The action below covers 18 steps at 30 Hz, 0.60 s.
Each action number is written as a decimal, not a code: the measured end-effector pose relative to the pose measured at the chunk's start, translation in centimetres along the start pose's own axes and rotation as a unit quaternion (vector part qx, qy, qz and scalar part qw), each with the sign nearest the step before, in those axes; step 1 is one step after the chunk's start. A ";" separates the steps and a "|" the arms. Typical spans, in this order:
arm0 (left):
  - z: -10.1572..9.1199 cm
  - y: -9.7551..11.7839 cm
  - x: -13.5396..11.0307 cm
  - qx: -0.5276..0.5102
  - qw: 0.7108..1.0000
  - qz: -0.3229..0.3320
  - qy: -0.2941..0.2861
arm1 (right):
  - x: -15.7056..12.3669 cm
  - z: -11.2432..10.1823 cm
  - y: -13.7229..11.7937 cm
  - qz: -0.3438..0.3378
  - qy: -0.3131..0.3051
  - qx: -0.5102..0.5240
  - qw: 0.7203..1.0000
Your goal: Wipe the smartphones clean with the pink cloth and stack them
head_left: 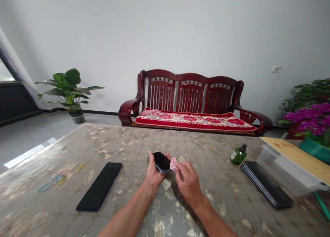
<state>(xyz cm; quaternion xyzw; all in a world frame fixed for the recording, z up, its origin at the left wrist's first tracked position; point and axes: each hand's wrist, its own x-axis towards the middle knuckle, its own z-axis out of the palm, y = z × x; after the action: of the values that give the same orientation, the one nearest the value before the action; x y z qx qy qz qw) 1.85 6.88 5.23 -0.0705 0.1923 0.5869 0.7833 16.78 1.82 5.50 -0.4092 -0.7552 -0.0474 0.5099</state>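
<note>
My left hand (152,173) grips a black phone (161,161) just above the patterned table (129,144), screen facing up. My right hand (189,182) pinches a small pink cloth (173,164) against the phone's right edge. Both hands sit near the middle of the table, close together.
A second black phone (100,185) lies flat to the left, and two stacked dark phones (266,183) lie to the right. A small green bottle (238,154) stands beside them. A clear plastic box (288,171) sits at the far right. Coloured rubber bands (55,180) are scattered left. A red wooden bench (192,104) stands beyond.
</note>
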 end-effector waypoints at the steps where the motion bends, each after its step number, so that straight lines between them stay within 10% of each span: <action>1: 0.0 0.0 0.0 -0.002 1.000 -0.003 0.006 | 0.0 -0.1 0.2 0.008 0.004 -0.002 1.000; 18: 0.1 -0.5 0.2 0.002 1.000 -0.005 0.016 | -0.1 0.0 -0.3 0.025 0.016 0.043 0.999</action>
<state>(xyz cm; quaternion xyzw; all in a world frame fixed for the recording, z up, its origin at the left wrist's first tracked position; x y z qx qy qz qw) 2.40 6.93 5.21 -0.0792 0.2057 0.5816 0.7830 16.56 1.57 5.49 -0.4054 -0.7376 -0.0087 0.5399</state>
